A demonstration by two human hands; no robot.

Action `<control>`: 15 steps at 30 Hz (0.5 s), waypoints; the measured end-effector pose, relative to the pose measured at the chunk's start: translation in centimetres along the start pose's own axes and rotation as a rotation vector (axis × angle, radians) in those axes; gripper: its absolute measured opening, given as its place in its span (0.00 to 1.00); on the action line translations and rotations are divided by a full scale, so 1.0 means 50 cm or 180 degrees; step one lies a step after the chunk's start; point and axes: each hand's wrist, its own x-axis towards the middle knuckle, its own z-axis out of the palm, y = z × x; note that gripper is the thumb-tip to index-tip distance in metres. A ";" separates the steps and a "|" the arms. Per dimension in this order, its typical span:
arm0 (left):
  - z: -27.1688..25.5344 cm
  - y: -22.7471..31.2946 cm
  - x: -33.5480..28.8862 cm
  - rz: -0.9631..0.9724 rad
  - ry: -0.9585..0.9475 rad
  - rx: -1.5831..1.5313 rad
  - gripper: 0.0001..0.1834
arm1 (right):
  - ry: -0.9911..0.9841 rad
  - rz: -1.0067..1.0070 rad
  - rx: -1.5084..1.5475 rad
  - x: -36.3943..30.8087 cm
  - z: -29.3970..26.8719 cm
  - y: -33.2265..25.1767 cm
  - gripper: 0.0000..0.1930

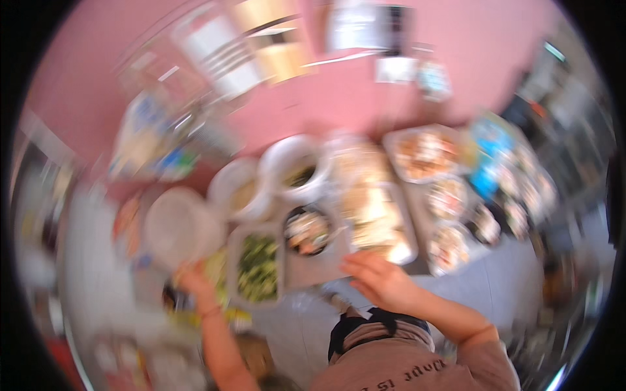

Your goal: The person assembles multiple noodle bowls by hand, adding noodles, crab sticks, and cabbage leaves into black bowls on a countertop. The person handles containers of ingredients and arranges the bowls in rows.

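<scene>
My left hand [194, 280] is at the near edge of a round white lid or shallow bowl [181, 225]; motion smears its fingers, and I cannot tell whether it grips the rim. My right hand [381, 279] is open, palm down, with fingers stretched out and nothing visible in them. It hovers near a tray of pale yellow flat food [375, 225]. Between my hands stand a rectangular tub of chopped green vegetables [257, 267] and a black bowl of mixed food [308, 231].
Two white buckets [293, 166] stand behind, against the pink wall [287, 111]. At the right are a tray of orange-brown food [425, 153], several filled bowls [448, 244] and a blue package [490, 150]. Bags [150, 140] hang at the left. The whole picture is blurred.
</scene>
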 end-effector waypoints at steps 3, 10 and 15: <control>0.191 -0.001 0.142 0.0437 0.0737 -0.0722 0.22 | -0.0101 0.1008 -0.0154 -0.162 0.010 0.030 0.16; 0.395 0.035 0.245 0.0950 0.0508 -0.1356 0.23 | 0.0279 0.2748 -0.0200 -0.394 -0.008 -0.037 0.14; 0.386 0.045 0.281 0.0998 -0.0453 -0.0513 0.30 | 0.0678 0.3004 -0.0391 -0.454 -0.081 0.010 0.14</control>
